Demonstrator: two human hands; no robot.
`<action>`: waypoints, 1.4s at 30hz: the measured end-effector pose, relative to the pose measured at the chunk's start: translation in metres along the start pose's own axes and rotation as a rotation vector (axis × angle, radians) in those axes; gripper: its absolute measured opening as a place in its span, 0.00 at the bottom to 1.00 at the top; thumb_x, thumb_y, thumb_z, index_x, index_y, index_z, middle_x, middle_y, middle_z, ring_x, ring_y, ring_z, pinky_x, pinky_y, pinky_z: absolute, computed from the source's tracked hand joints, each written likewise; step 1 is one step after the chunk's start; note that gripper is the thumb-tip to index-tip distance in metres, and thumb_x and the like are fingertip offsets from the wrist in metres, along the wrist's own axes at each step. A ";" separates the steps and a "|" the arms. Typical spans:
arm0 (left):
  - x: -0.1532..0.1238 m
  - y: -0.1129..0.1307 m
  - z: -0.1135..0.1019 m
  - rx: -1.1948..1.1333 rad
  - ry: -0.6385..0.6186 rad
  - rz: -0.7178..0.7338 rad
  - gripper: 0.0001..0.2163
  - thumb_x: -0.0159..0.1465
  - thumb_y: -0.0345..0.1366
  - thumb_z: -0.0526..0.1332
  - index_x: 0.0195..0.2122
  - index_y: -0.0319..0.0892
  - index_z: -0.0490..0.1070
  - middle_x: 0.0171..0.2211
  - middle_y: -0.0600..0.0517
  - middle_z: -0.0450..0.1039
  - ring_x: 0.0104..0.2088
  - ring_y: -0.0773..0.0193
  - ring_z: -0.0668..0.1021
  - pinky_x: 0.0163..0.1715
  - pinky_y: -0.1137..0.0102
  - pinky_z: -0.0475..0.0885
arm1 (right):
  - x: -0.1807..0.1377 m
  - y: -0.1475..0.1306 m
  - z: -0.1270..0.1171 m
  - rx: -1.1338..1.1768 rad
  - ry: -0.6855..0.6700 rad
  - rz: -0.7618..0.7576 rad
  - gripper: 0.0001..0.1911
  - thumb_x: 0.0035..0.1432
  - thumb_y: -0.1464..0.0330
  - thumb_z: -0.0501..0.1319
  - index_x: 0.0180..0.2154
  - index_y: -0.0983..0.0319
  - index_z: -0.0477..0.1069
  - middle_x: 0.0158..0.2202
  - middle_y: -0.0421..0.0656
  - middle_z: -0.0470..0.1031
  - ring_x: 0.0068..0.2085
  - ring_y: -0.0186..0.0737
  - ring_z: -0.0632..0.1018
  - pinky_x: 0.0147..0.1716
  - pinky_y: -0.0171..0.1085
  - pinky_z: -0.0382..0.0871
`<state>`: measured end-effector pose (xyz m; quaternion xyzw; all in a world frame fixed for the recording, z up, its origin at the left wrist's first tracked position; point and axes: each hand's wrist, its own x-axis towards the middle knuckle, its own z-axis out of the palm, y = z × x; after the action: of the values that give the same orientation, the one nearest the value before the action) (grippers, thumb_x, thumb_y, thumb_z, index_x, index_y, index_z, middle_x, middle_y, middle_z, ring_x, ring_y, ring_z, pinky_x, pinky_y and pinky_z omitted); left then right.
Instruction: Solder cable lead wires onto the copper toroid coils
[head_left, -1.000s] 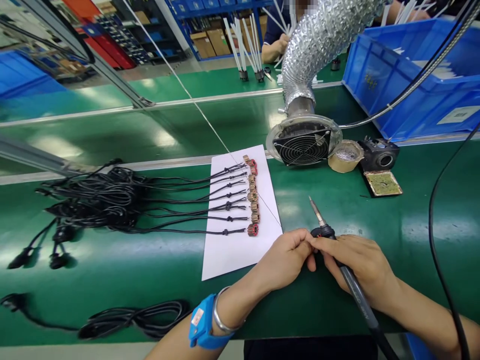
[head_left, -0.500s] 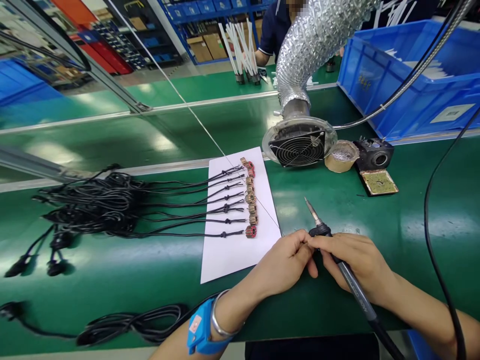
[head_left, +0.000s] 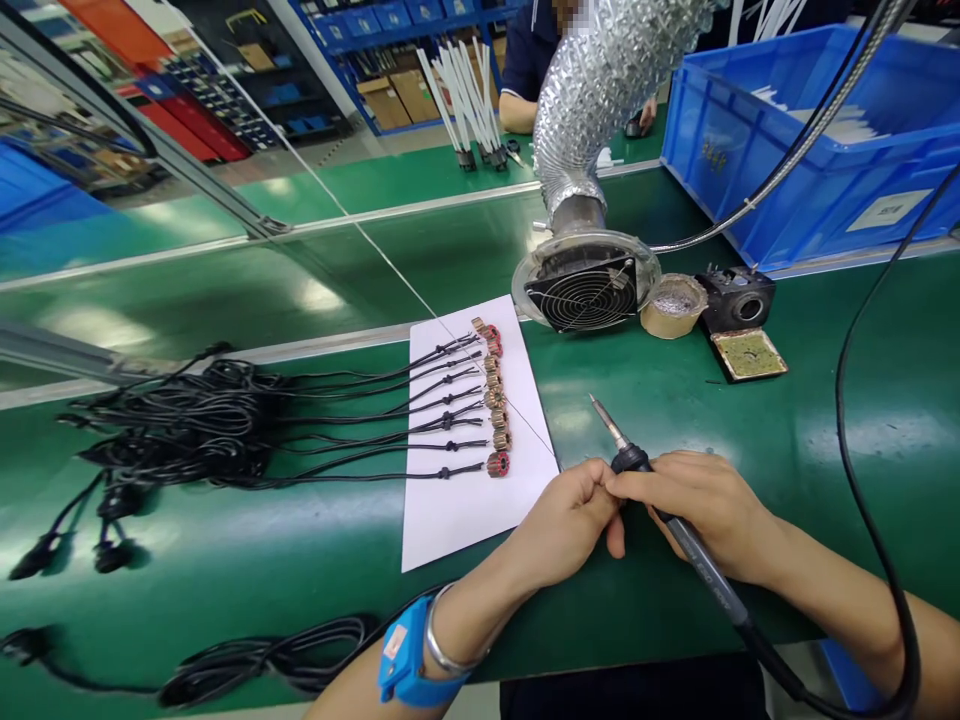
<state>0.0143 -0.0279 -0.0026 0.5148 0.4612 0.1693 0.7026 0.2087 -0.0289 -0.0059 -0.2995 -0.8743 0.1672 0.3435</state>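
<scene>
My right hand [head_left: 709,510] is wrapped round a soldering iron [head_left: 701,562], its bare metal tip pointing up and left above the bench. Close beside it, my left hand [head_left: 570,520] is closed, thumb and fingers pinched together; whatever is between them is hidden. The fingers of both hands meet in front of me. A thin wire [head_left: 390,265] slants down from the upper left and reaches my left hand. On a white sheet [head_left: 450,520] to the left lie several small copper-wound coils [head_left: 498,463] in a column, with knotted black cord ends beside them.
Bundled black cords [head_left: 217,430] lie at left, another coiled cord [head_left: 277,655] in front. A fume extractor [head_left: 592,290] with a foil duct stands ahead. Right of it are a tan round container [head_left: 673,308], iron stand [head_left: 739,298], sponge tray [head_left: 750,354] and blue bin [head_left: 810,165]. A person sits opposite.
The view has shifted slightly. My hands keep the same hold, close together, with the iron at nearly the same angle. The person opposite has moved an arm away from the white tubes.
</scene>
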 end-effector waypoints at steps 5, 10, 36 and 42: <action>0.000 0.001 0.001 0.069 0.078 -0.035 0.11 0.68 0.43 0.50 0.32 0.43 0.61 0.18 0.57 0.69 0.19 0.70 0.60 0.21 0.74 0.56 | -0.007 0.007 -0.007 0.014 0.026 0.060 0.20 0.59 0.79 0.55 0.51 0.60 0.68 0.27 0.38 0.69 0.27 0.33 0.68 0.28 0.33 0.61; 0.000 -0.001 0.001 0.060 0.107 -0.018 0.10 0.68 0.41 0.49 0.33 0.43 0.61 0.17 0.58 0.70 0.18 0.70 0.60 0.21 0.74 0.56 | -0.008 0.010 -0.002 -0.035 0.029 -0.012 0.17 0.59 0.78 0.56 0.49 0.60 0.69 0.27 0.38 0.68 0.27 0.33 0.67 0.26 0.33 0.61; 0.002 -0.001 0.010 0.069 0.180 0.009 0.10 0.68 0.41 0.49 0.32 0.44 0.61 0.17 0.59 0.69 0.19 0.69 0.63 0.22 0.74 0.58 | -0.009 -0.018 -0.019 0.065 0.307 0.155 0.22 0.61 0.76 0.56 0.57 0.59 0.65 0.35 0.42 0.75 0.32 0.36 0.75 0.31 0.37 0.70; 0.000 -0.001 0.011 0.093 0.200 -0.017 0.09 0.68 0.40 0.49 0.32 0.44 0.61 0.18 0.58 0.71 0.19 0.69 0.63 0.22 0.74 0.58 | -0.017 -0.028 -0.033 0.135 0.306 0.234 0.16 0.57 0.73 0.56 0.47 0.60 0.72 0.23 0.40 0.68 0.22 0.36 0.67 0.21 0.37 0.62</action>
<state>0.0232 -0.0348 -0.0030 0.5234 0.5407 0.1926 0.6297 0.2302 -0.0587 0.0227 -0.3970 -0.7579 0.2167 0.4701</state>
